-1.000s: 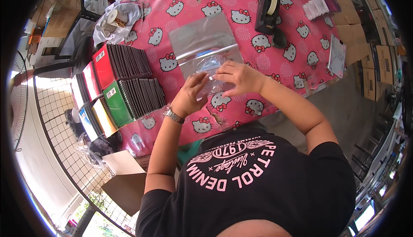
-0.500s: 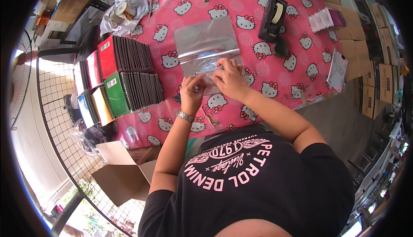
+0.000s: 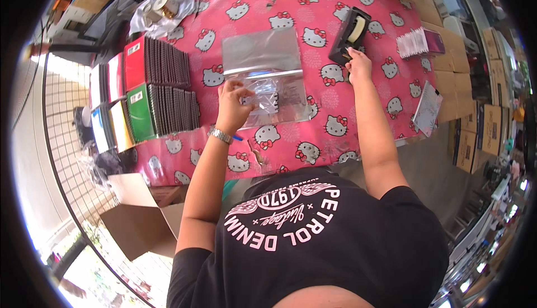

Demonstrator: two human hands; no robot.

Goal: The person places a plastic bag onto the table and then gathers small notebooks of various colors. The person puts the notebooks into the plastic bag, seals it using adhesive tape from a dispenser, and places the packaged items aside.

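A sheet of clear plastic film [image 3: 263, 51] lies on the table before me. On its nearer half is a small clear plastic packet [image 3: 267, 96] with a dark, toothed-looking edge, its contents hard to make out. My left hand [image 3: 234, 104] rests at the packet's left side, fingers curved and apart, fingertips touching the plastic. To the right, my right hand [image 3: 359, 65] reaches the near end of a black tape dispenser [image 3: 342, 44]. Thumb and forefinger pinch there at the tape's end, which the fingers partly cover. A pale roll of tape [image 3: 357, 29] sits in the dispenser.
Stacks of spiral notebooks [image 3: 168, 109] stand at left, beyond them a white plastic bag [image 3: 173, 14] with rolls. At right are a small notebook pile [image 3: 413, 43], a printed booklet [image 3: 428, 108] and cardboard [image 3: 453, 84]. An open carton [image 3: 137, 227] stands below the pink patterned tablecloth [image 3: 335, 126].
My right hand has left the plastic and moved right to the tape dispenser, which now sits at a slightly different angle. My left hand stays by the packet, its fingers now more spread.
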